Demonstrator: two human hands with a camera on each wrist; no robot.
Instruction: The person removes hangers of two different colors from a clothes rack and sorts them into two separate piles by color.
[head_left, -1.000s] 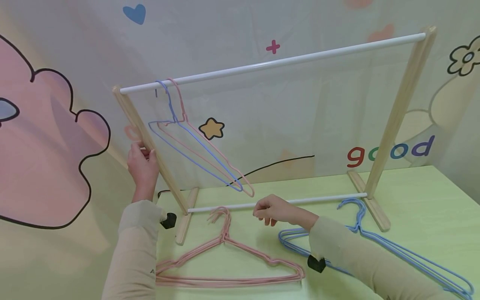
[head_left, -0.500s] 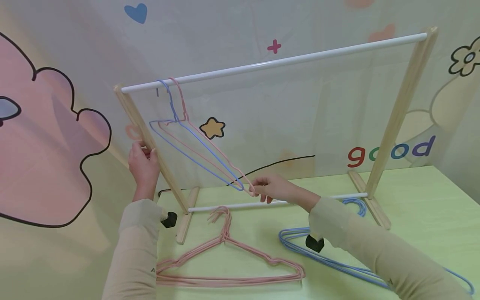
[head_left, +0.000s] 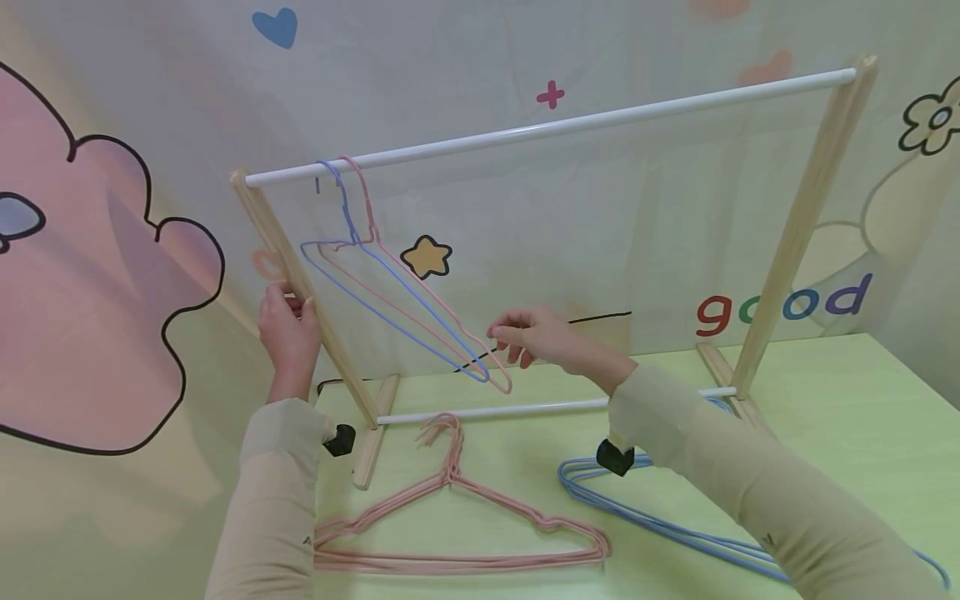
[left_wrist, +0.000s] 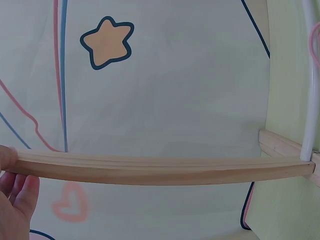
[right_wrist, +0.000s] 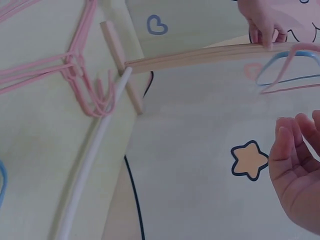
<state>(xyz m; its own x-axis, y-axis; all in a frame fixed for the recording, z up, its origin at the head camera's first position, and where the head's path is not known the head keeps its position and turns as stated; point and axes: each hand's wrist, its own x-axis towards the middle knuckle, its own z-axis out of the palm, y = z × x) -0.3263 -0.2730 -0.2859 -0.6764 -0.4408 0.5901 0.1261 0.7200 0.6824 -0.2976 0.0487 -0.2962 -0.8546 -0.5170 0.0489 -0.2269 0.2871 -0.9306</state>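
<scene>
My left hand (head_left: 288,342) grips the left wooden post (head_left: 262,222) of a small clothes rack; in the left wrist view its fingers lie around the post. A blue hanger (head_left: 345,204) and a pink hanger (head_left: 366,196) hang side by side at the left end of the white top rail (head_left: 555,127). My right hand (head_left: 543,340) is in the air just right of the pink hanger's lower corner. Its fingers are loosely bent with nothing between them, as the right wrist view also shows.
A stack of pink hangers (head_left: 450,477) lies on the pale green table (head_left: 840,417) in front of the rack. Blue hangers (head_left: 600,502) lie to the right, partly hidden under my right sleeve. The rack's white lower rail (head_left: 525,409) runs behind them.
My right hand rose to the pink hanger's lower corner, touched it, then came away and moved up. The left hand has stayed on the post. Both hanging hangers look almost unmoved.
</scene>
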